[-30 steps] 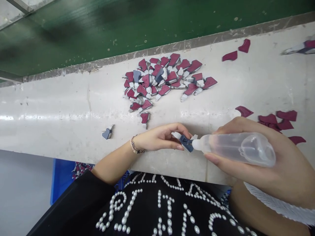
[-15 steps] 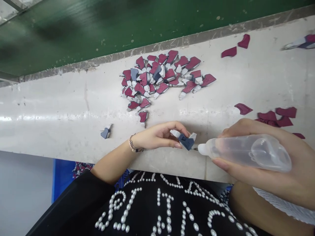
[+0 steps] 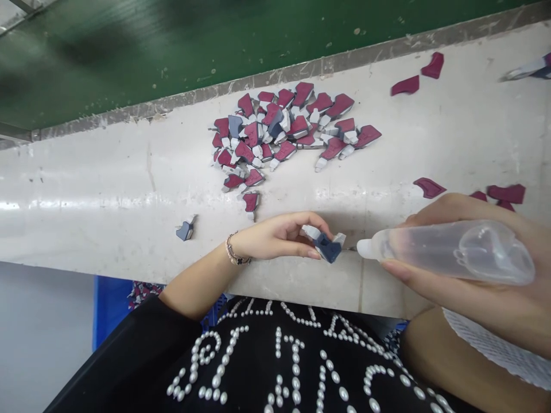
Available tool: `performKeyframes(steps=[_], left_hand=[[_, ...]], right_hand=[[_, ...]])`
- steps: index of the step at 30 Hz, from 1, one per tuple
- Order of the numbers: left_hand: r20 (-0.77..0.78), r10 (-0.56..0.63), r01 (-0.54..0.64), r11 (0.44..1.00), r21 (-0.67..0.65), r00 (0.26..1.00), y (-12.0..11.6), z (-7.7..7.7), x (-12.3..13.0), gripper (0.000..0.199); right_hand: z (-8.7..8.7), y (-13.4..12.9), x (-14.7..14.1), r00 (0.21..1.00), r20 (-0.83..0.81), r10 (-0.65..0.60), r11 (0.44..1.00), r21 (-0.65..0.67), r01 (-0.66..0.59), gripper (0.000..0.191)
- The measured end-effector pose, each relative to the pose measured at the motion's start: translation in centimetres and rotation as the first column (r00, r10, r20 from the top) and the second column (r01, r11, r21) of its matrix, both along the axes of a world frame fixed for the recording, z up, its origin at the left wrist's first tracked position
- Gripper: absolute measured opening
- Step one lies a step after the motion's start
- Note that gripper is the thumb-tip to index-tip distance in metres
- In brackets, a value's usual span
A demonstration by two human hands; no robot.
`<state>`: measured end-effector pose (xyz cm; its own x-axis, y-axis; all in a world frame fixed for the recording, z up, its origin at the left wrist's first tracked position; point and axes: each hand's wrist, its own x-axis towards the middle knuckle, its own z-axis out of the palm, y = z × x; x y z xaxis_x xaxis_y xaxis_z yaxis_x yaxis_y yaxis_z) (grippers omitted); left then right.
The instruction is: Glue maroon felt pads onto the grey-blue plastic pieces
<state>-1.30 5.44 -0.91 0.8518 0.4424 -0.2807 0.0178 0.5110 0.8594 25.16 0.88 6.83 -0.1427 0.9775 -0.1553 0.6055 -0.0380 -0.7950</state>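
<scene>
Between thumb and fingers, my left hand pinches a small blue-and-white plastic part above the near side of the table. My right hand is wrapped round a translucent squeeze bottle with a white cap and a thin metal tip. The bottle points left, its tip close to the blue face of the part; whether they touch I cannot tell. Partly behind my right hand lie several maroon pieces. Another blue-and-white part rests to the left of my left forearm.
A pile of maroon, blue and white parts spreads over the pale table. Loose maroon pieces lie at the far right. Behind the table runs a green panel. A blue crate holding similar parts stands below the near edge.
My right hand and the bottle have moved right and slightly up, drawing the tip back a little from the part. My left hand still holds the part, nearly in place.
</scene>
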Motion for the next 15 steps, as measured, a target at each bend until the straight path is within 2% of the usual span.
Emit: performKeyframes(steps=[3,9,15], left_hand=[[0.001,-0.021,0.021,0.999,-0.039,1.000,0.0,0.0,0.0,0.030],[-0.003,-0.035,0.034,0.989,-0.143,0.999,0.0,0.3,0.2,0.032],[-0.009,-0.057,0.055,0.989,-0.137,0.998,0.1,0.8,0.3,0.029]], right_hand=[[0.1,0.0,0.1,0.993,-0.059,0.102,0.994,0.050,-0.099,0.030],[0.1,0.2,-0.4,0.991,-0.080,0.105,0.993,0.065,-0.100,0.029],[0.1,0.4,-1.0,0.989,-0.094,0.118,0.990,0.085,-0.110,0.027]])
